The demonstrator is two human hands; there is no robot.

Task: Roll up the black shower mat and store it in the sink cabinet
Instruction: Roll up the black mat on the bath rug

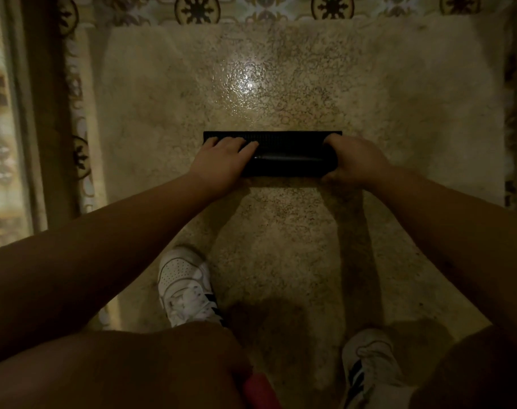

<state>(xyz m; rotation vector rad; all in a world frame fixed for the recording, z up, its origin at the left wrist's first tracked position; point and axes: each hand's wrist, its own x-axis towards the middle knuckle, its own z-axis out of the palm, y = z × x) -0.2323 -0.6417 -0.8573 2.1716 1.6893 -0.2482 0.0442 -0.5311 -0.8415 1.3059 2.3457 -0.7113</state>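
I'm looking straight down at the shower floor [281,84]: speckled beige, bare and open on all sides of the black shower mat [284,154], with a bright glare spot just beyond it. Patterned tile [251,7] borders the far edge, a patterned strip and a darker frame run down the left, and a dark edge closes the right. Count: one mat, two hands, two white sneakers. The mat is a tight roll lying crosswise mid-floor, far long edge clear of any wall. My left hand [222,163] sits on its left end, fingers spread flat over the top. My right hand [354,163] is on the right end, fingers curled over the roll, thumb on the near side. Left sneaker [185,287] is planted well behind the roll; right sneaker [369,367] is cut off at the bottom. Both mat ends are hidden under the hands. A red thing [260,391] at the bottom edge is too cropped to identify. Scene is dim and the corners are murky.
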